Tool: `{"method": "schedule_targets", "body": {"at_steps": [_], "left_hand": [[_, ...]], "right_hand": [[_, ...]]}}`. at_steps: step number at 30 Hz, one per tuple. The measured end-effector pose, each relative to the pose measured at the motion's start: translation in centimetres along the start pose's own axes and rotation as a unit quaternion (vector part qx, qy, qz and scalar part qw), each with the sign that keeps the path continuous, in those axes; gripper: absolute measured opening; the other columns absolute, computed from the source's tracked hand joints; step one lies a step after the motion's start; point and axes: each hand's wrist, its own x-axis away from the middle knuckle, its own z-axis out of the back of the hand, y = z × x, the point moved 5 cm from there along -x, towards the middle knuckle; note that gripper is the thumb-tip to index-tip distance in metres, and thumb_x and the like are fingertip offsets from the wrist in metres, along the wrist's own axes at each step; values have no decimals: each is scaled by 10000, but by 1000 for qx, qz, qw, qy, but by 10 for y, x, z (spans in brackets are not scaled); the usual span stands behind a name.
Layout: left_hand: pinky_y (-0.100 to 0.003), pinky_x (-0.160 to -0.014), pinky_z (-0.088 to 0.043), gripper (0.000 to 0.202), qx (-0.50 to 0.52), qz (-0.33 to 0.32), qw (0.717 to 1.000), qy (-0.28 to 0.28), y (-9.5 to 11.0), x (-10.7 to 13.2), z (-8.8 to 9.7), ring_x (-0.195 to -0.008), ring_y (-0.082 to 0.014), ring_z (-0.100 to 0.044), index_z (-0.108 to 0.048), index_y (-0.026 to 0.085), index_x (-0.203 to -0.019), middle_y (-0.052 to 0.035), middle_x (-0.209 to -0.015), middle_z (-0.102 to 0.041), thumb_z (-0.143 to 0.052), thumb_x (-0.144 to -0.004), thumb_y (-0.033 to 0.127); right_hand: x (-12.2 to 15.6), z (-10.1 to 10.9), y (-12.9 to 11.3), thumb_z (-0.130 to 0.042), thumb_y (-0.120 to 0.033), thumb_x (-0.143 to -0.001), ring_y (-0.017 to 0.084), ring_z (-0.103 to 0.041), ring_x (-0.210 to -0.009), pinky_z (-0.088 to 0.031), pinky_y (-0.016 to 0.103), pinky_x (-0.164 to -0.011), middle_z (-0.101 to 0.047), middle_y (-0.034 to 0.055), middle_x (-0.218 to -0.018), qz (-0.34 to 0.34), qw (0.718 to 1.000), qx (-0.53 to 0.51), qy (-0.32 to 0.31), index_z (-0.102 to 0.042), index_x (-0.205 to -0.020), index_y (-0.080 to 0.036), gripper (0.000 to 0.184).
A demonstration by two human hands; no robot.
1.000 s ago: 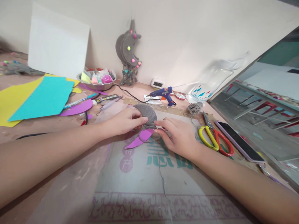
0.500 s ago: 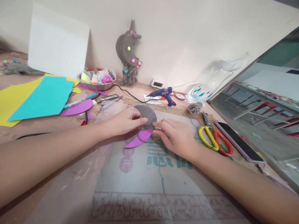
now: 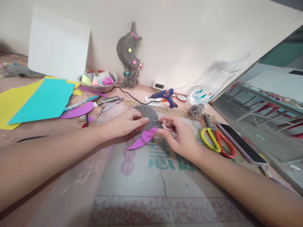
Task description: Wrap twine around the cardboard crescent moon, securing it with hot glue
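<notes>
Grey yarn covers the far half of a purple foam crescent. The turns are close-wound and ribbed and fan out like a shell, while the near tip is bare purple. The crescent lies in the middle of the scene, over a printed cardboard sheet.

The left hand comes in from the left and is closed on the wrapped part, thumb on top and fingers under. The right hand meets it from the right. Its thumb and forefinger are narrowed to a pinch on the crescent's right edge, and the other fingers are loosely curled.

To the right lie yellow-and-red-handled scissors. Farther off are a small ball of grey yarn and a blue hot-glue gun — both well apart from the hands.
</notes>
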Motion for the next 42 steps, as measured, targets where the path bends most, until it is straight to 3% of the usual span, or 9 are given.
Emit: {"method": "schedule_targets", "body": {"at_steps": [7, 13, 20, 27, 32, 36, 39, 42], "left_hand": [[-205, -415, -296, 366, 18, -14, 1000, 2, 1, 1, 0, -453, -71, -417, -486, 157, -645, 20, -562, -468, -443, -833, 467], [-206, -437, -309, 390, -48, -36, 998, 0, 9, 2, 0, -459, -73, -420, -481, 157, -617, 27, -538, -464, -416, -835, 474], [-217, -492, -324, 335, -162, -41, 986, 18, 14, 2, 1, -536, -96, -468, -522, 152, -583, 24, -555, -522, -515, -760, 436], [-213, -478, -358, 151, -63, -12, 998, -25, 13, 3, -2, -494, -92, -486, -521, 155, -605, 27, -545, -517, -421, -718, 141], [-210, -515, -362, 306, -74, -69, 995, -11, 16, 2, 0, -537, -89, -469, -493, 154, -600, 24, -572, -497, -399, -841, 320], [-206, -527, -349, 302, -111, -85, 990, 2, 15, 2, 0, -568, -93, -453, -500, 155, -616, 28, -584, -470, -479, -815, 382], [-194, -501, -347, 286, -56, -79, 995, -4, 13, 1, -1, -536, -77, -434, -483, 157, -632, 29, -599, -454, -441, -843, 345], [-186, -436, -323, 332, 23, -42, 999, -2, 9, 1, 0, -482, -70, -415, -494, 159, -667, 27, -577, -447, -392, -866, 405]], "right_hand": [[-7, -14, 18, -499, -478, -823, 110, -448, -572, -358, 228, -524, -498, -20, -619, -139, 980, -117, -81, -581, -735, -179, 321], [-8, -16, 19, -515, -452, -796, 85, -374, -535, -300, 215, -502, -434, -39, -585, -187, 959, -183, -107, -589, -686, -168, 313], [-7, -15, 17, -525, -421, -794, 86, -360, -546, -288, 216, -511, -437, -34, -597, -185, 957, -203, -91, -590, -692, -167, 281], [-6, -17, 21, -518, -430, -799, 94, -384, -562, -307, 218, -527, -464, -29, -621, -183, 957, -207, -86, -599, -740, -171, 277], [-7, -18, 21, -504, -423, -813, 98, -393, -576, -315, 219, -533, -471, -26, -630, -181, 956, -216, -84, -599, -751, -173, 275], [-8, -17, 20, -509, -410, -811, 97, -402, -576, -324, 218, -534, -484, -24, -635, -178, 955, -221, -84, -601, -747, -170, 265], [-9, -15, 20, -502, -393, -817, 100, -427, -592, -339, 218, -546, -518, -18, -663, -176, 954, -227, -81, -607, -767, -168, 253], [-9, -15, 20, -501, -394, -817, 98, -424, -581, -335, 219, -541, -511, -22, -647, -177, 956, -221, -79, -600, -752, -170, 254]]}}
